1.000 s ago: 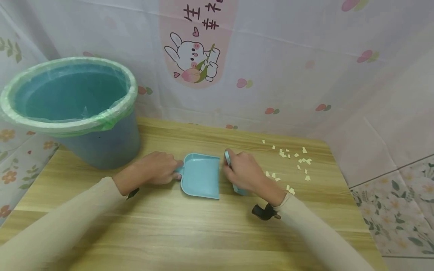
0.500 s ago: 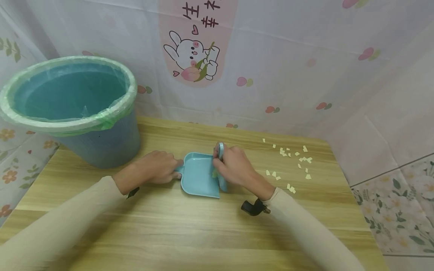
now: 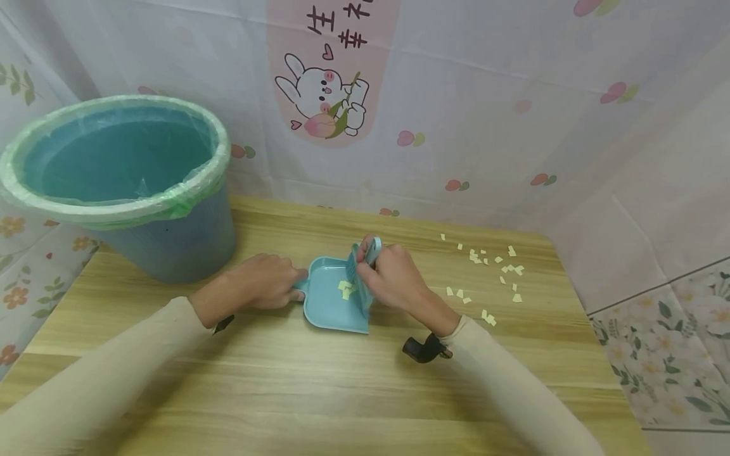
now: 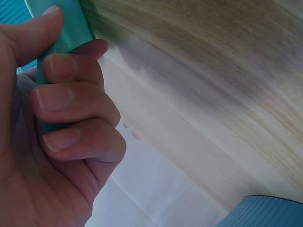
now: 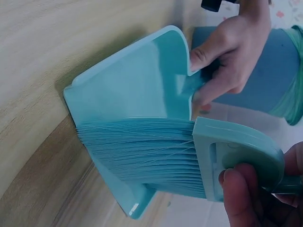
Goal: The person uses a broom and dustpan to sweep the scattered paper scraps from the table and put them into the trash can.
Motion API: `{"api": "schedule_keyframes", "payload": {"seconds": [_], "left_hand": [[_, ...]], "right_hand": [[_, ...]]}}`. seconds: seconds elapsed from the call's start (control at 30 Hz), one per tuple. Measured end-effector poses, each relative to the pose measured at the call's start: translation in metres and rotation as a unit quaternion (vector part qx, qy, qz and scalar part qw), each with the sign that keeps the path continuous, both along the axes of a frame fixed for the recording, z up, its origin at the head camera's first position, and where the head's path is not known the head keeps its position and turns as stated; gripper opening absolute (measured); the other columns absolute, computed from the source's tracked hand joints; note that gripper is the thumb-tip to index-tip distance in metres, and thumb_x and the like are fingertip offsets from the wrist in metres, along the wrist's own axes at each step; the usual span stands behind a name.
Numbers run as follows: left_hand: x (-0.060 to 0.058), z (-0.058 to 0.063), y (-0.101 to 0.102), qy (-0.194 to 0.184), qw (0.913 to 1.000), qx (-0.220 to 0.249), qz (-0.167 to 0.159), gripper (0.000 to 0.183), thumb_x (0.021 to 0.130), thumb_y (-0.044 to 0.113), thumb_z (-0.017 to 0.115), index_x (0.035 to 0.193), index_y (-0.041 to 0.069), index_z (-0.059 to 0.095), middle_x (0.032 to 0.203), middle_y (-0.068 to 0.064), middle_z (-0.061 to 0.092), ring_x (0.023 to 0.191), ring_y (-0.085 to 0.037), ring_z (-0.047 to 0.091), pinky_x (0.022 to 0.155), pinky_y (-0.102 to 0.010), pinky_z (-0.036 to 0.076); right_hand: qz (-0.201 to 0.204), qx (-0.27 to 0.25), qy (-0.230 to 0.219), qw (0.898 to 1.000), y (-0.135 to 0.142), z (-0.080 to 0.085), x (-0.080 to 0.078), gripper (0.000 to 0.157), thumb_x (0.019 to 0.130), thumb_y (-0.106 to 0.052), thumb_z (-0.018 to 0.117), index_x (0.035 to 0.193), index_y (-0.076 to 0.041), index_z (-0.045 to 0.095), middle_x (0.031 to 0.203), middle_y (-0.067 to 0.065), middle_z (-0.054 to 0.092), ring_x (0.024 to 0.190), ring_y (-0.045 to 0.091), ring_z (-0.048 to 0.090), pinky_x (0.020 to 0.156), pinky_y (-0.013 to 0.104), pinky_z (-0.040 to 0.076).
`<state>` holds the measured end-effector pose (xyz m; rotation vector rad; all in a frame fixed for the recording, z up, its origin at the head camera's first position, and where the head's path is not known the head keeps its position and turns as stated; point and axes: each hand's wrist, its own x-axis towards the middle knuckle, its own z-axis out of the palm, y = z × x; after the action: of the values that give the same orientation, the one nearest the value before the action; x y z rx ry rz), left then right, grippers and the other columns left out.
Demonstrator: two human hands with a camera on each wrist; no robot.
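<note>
My left hand grips the handle of a light blue dustpan, which lies on the wooden tabletop with its mouth to the right. In the left wrist view, the fingers curl round that handle. A small blue hand brush is held by my right hand at the pan's mouth. Its bristles reach over the lip into the pan, seen in the right wrist view. Several pale yellow paper scraps lie inside the pan, just left of the brush. More scraps are scattered on the table to the right.
A large blue bin with a greenish plastic liner stands at the table's back left, beyond my left hand. A white printed cloth hangs behind the wooden table. A black strap-mounted camera sits at my right wrist.
My right hand has moved the brush leftward from beside the pan's mouth into it. Scraps now show inside the pan, which was bare before. The left hand has stayed put.
</note>
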<state>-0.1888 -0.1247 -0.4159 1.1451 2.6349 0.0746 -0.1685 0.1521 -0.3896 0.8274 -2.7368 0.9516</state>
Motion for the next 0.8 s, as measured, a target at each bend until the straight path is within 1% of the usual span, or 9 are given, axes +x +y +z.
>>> {"api": "schedule_keyframes", "payload": {"seconds": [0.1,0.23,0.33,0.47,0.5,0.57,0.67,0.8], "left_hand": [[0.000,0.000,0.000,0.002,1.0000,-0.002,0.000,0.035,0.107,0.038,0.072,0.121,0.005,0.072,0.070,0.002,0.047,0.065,-0.017,0.047,0.062,-0.039,0.045],[0.000,-0.001,0.000,0.004,1.0000,-0.002,-0.001,0.035,0.107,0.038,0.072,0.121,0.005,0.071,0.071,0.000,0.051,0.066,-0.019,0.050,0.065,-0.043,0.049],[0.000,-0.001,0.000,0.003,1.0000,-0.003,0.000,0.036,0.107,0.038,0.072,0.121,0.005,0.071,0.070,0.000,0.050,0.066,-0.019,0.049,0.065,-0.042,0.049],[0.001,-0.002,-0.001,0.001,1.0000,-0.002,0.001,0.036,0.107,0.038,0.071,0.122,0.005,0.071,0.069,0.001,0.047,0.065,-0.018,0.047,0.064,-0.039,0.045],[0.001,-0.002,-0.001,-0.001,1.0000,0.000,0.002,0.035,0.107,0.037,0.071,0.122,0.005,0.071,0.069,0.002,0.046,0.065,-0.017,0.047,0.064,-0.038,0.045],[0.001,-0.003,-0.001,-0.003,1.0000,0.005,0.003,0.034,0.107,0.037,0.071,0.121,0.005,0.072,0.069,0.003,0.045,0.065,-0.017,0.046,0.064,-0.038,0.044],[0.001,-0.003,-0.002,-0.008,0.9998,0.014,0.008,0.032,0.107,0.036,0.071,0.118,0.006,0.072,0.069,0.003,0.043,0.065,-0.017,0.045,0.063,-0.037,0.043],[0.002,-0.003,-0.002,-0.004,0.9997,0.023,0.010,0.031,0.107,0.037,0.072,0.115,0.007,0.072,0.070,0.004,0.044,0.066,-0.016,0.046,0.064,-0.038,0.045]], "right_hand": [[0.002,-0.016,0.000,1.000,0.000,0.000,-0.001,0.013,0.097,-0.010,0.056,0.096,-0.006,0.068,0.064,-0.006,0.056,0.052,0.004,0.037,0.051,0.027,0.035],[-0.002,-0.047,-0.016,0.999,0.002,-0.001,-0.001,0.014,0.096,-0.009,0.055,0.098,-0.004,0.068,0.060,-0.006,0.049,0.050,0.004,0.032,0.048,0.026,0.030],[-0.017,-0.064,-0.023,0.998,0.006,0.001,-0.001,0.014,0.095,-0.010,0.054,0.098,-0.004,0.067,0.060,-0.006,0.045,0.050,0.005,0.030,0.048,0.025,0.029],[-0.042,-0.081,-0.026,0.996,0.015,0.006,0.002,0.014,0.093,-0.009,0.054,0.098,-0.004,0.066,0.060,-0.004,0.045,0.050,0.005,0.032,0.048,0.026,0.032],[-0.046,-0.083,-0.024,0.995,0.018,0.007,0.002,0.014,0.092,-0.008,0.054,0.098,-0.004,0.066,0.061,-0.003,0.048,0.050,0.005,0.033,0.048,0.026,0.033],[-0.054,-0.086,-0.020,0.995,0.025,0.010,0.004,0.014,0.091,-0.007,0.053,0.097,-0.004,0.067,0.064,-0.002,0.052,0.051,0.005,0.035,0.048,0.027,0.035],[-0.064,-0.084,-0.018,0.994,0.036,0.012,0.007,0.014,0.092,-0.007,0.053,0.097,-0.006,0.067,0.066,-0.001,0.054,0.051,0.006,0.035,0.049,0.028,0.034],[-0.083,-0.083,-0.022,0.993,0.051,0.014,0.014,0.014,0.094,-0.007,0.053,0.098,-0.007,0.066,0.065,-0.001,0.051,0.052,0.009,0.035,0.050,0.028,0.032]]}}
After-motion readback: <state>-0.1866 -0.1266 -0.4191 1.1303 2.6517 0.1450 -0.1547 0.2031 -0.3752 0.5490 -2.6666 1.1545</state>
